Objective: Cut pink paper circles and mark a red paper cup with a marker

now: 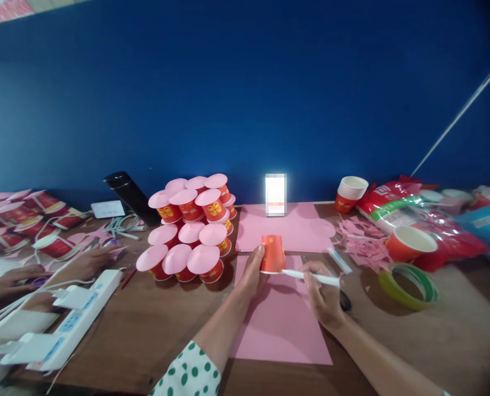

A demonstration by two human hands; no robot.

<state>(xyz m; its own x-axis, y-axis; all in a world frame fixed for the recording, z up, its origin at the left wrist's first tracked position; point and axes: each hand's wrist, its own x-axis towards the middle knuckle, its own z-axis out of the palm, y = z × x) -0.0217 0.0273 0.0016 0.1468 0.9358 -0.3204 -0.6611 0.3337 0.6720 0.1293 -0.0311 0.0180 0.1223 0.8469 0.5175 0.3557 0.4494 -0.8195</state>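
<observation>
My left hand (252, 275) is closed around a red paper cup (272, 254), thumb along its side. The cup is upside down, its white rim lowermost, over a pink paper sheet (284, 335). In my right hand (324, 300) is a slim white pen (311, 276), its tip close to the cup's rim on the right. Whether the tip touches the rim or the paper I cannot tell. Behind the cup lies more pink paper (286, 228). A dark object (344, 301), partly hidden, rests beside my right hand.
Stacked red cups with pink discs (191, 258) stand to the left. A power strip (80, 324) and another person's hands (92, 261) are farther left. On the right are a tape roll (429, 291), paper scraps (364, 247), a tilted cup (410, 245) and a cup stack (351, 192).
</observation>
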